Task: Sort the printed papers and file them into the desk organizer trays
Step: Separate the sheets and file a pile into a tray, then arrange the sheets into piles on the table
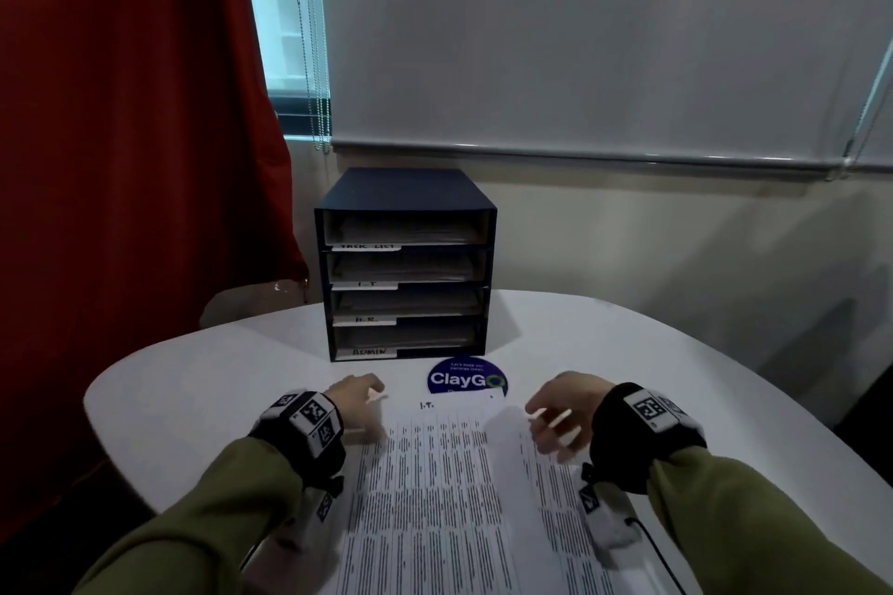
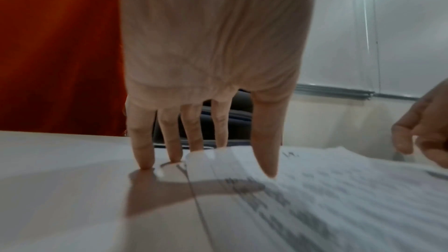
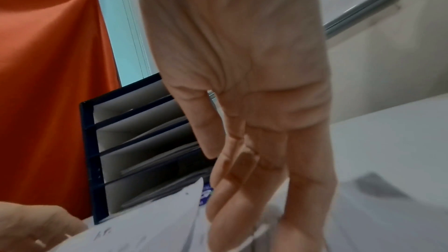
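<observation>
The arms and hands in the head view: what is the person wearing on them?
Olive-green sleeves cover both arms. Each wrist carries a black band with white blocks bearing black square markers. A thin black cable runs from the right band. The left hand and right hand are bare.

Head cam high, fwd/down over table (image 1: 203, 382); wrist cams low, close along fingers (all share organizer (image 1: 406, 266)).

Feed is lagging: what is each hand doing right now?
Left hand: open, straight fingers on the white table beside the printed white paper sheets.
Right hand: open, loosely curled fingers at the sheets' lifted corner; grip unclear.
</observation>
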A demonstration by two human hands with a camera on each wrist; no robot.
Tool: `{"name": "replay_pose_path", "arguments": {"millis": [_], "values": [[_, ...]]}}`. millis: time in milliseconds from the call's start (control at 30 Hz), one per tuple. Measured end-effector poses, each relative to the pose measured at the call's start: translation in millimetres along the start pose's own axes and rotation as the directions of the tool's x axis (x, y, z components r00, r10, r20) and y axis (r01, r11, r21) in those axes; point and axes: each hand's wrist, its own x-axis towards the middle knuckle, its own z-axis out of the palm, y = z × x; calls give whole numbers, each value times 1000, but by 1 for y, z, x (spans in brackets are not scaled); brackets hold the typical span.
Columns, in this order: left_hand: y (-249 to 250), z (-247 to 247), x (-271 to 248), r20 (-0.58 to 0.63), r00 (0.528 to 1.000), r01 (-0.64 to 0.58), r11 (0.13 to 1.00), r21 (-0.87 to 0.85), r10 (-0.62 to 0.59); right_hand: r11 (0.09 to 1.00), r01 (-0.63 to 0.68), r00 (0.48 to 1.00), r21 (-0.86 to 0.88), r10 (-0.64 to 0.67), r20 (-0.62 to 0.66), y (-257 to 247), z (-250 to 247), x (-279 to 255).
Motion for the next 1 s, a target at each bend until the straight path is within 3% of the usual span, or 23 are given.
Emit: {"name": "replay_pose_path", "arguments": {"millis": [67, 167, 267, 333, 433, 533, 667, 833, 1000], "values": [[3, 9, -7, -77, 997, 15, 994, 110, -6, 999, -7, 1000, -41, 6, -9, 14, 0, -6], [12, 8, -19, -157, 988, 7, 996, 85, 6, 999, 37, 999, -27, -38, -23, 24, 1, -16], [11, -6, -18, -169, 986, -27, 971, -238, -14, 994, 110, 994, -6, -110, 28, 23, 1, -25], [10, -19, -19, -142, 990, -61, 846, -529, -17, 986, 154, 986, -61, -149, 79, 20, 4, -30], [9, -38, -24, -242, 969, -152, 646, -749, -53, 974, 188, 976, -124, -171, 137, 19, 17, -30], [4, -53, -19, -305, 940, -200, 479, -855, -153, 975, 222, 967, 18, -222, 123, 16, 33, -27], [-3, -59, -12, -176, 972, -110, 358, -927, -158, 926, 279, 958, 255, -285, -15, -7, 38, -19], [9, -65, -32, -153, 987, -123, 376, -919, -52, 920, 260, 962, 294, -273, 1, -47, 33, -10], [6, -67, -27, -142, 987, -98, 423, -901, -75, 922, 213, 977, 322, -211, -43, -80, 25, 1]]}}
